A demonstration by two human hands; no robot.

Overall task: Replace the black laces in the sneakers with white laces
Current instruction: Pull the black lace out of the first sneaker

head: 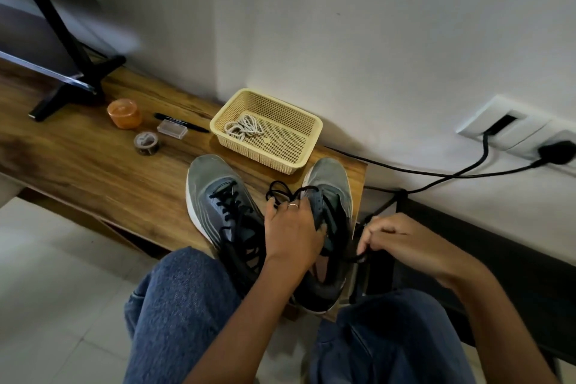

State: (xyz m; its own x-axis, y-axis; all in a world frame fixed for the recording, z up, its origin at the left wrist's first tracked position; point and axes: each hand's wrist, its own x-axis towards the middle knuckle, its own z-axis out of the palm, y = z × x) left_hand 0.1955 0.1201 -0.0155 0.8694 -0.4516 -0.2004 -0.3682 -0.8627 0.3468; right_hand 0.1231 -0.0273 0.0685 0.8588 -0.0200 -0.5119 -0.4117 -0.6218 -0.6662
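Observation:
Two grey sneakers stand side by side on a wooden bench. The left sneaker [215, 196] is fully laced in black. The right sneaker [332, 187] has its black lace [280, 188] partly pulled out, lying in loose loops near the toe. My left hand [291, 227] grips the right sneaker's upper and holds a loop of that lace. My right hand [383, 235], just right of the shoe, pinches a strand of the black lace. White laces [244, 128] lie coiled in a cream plastic basket [313, 125] behind the shoes.
On the bench [93, 165] to the left are an orange jar [124, 113], a tape roll [146, 142], a small clear box [172, 129] and a black marker [184, 122]. A black stand foot [71, 84] sits far left. Wall sockets with a plugged cable [554, 151] are at right.

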